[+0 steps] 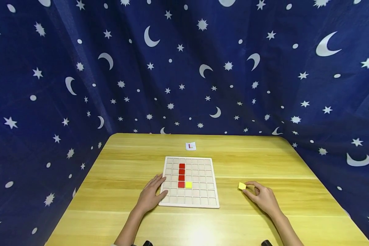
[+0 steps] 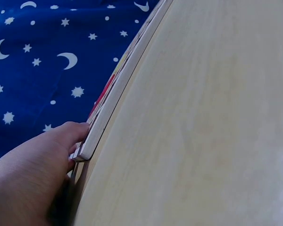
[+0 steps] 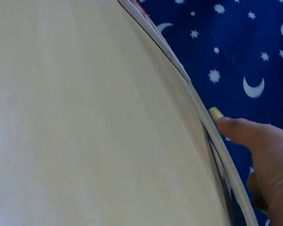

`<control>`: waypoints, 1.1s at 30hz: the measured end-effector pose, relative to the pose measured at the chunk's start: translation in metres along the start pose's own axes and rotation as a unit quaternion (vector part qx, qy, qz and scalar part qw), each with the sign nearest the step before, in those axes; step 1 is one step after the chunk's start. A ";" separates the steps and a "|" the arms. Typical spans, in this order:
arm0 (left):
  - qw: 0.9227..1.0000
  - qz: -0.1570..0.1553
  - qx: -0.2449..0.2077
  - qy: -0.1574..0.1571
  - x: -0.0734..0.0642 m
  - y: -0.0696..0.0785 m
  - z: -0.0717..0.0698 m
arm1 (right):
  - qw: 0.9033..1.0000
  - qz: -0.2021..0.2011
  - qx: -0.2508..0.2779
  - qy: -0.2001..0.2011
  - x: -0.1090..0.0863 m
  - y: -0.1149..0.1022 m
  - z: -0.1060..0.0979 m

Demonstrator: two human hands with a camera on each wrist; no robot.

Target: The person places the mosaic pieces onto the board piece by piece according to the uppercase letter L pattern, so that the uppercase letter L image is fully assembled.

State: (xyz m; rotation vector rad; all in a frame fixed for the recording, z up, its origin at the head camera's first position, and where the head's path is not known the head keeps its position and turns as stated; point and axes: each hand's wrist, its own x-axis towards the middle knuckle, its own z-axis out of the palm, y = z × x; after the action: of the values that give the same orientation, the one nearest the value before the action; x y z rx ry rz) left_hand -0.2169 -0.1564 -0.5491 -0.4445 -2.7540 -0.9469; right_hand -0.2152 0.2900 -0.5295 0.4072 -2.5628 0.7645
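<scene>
A white square grid board (image 1: 203, 201) lies on the table. In it, a column of several red blocks (image 1: 181, 172) has one yellow block (image 1: 188, 185) beside its lowest block, on the right. My left hand (image 1: 150, 195) rests along the board's left edge, fingers extended and thumb on the rim; the left wrist view shows the thumb (image 2: 75, 132) touching the rim. To the right of the board, my right hand (image 1: 263, 198) pinches a yellow cube (image 1: 241, 186) between thumb and fingertips. In the right wrist view only a sliver of that cube (image 3: 215, 113) shows past the thumb.
Behind the board lies a small printed card (image 1: 190, 146) with a grid and a red and yellow pattern. The wooden table (image 1: 126, 153) has rounded far corners. A dark blue curtain (image 1: 184, 68) with moons and stars surrounds its back and sides.
</scene>
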 end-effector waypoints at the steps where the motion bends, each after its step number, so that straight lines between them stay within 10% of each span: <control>1: 1.000 -0.001 -0.001 0.000 0.000 0.000 0.000 | 1.000 -0.014 0.007 0.009 0.003 -0.003 0.003; 14: 1.000 -0.001 -0.002 -0.004 0.000 0.000 0.000 | 0.989 -0.132 0.073 -0.009 0.032 -0.069 0.057; 33: 1.000 -0.010 -0.006 -0.005 0.000 0.000 0.001 | 0.990 -0.110 0.057 -0.073 0.049 -0.109 0.090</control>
State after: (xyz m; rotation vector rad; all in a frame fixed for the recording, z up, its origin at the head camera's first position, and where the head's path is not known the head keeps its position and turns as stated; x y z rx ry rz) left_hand -0.2168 -0.1561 -0.5498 -0.4264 -2.7676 -0.9691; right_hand -0.2440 0.1430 -0.5250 0.7956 -2.5556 0.8279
